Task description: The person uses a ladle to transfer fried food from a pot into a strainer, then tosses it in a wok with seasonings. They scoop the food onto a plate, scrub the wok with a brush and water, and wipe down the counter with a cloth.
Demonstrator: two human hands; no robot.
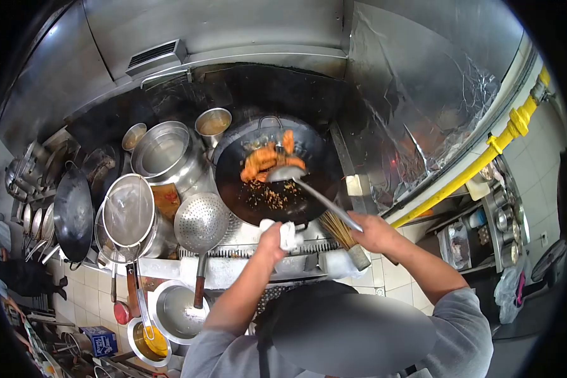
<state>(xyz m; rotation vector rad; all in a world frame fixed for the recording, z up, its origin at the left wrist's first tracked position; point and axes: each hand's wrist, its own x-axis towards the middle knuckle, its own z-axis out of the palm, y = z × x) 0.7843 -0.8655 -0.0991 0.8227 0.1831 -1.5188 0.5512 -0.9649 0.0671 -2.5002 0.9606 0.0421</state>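
Observation:
A large dark wok sits on the stove in front of me. In it are orange-brown fried pieces, some blurred and one upright above the rest, and small browned bits. My left hand is closed on a folded white cloth at the wok's near rim; whether it grips a wok handle beneath is hidden. My right hand is wrapped around the handle of a metal ladle. The ladle's bowl is inside the wok, against the fried pieces.
Left of the wok stand a steel pot, a perforated skimmer, a mesh strainer and another wok. A bamboo brush lies at the right. A yellow pipe runs along the right side. Another person is far left.

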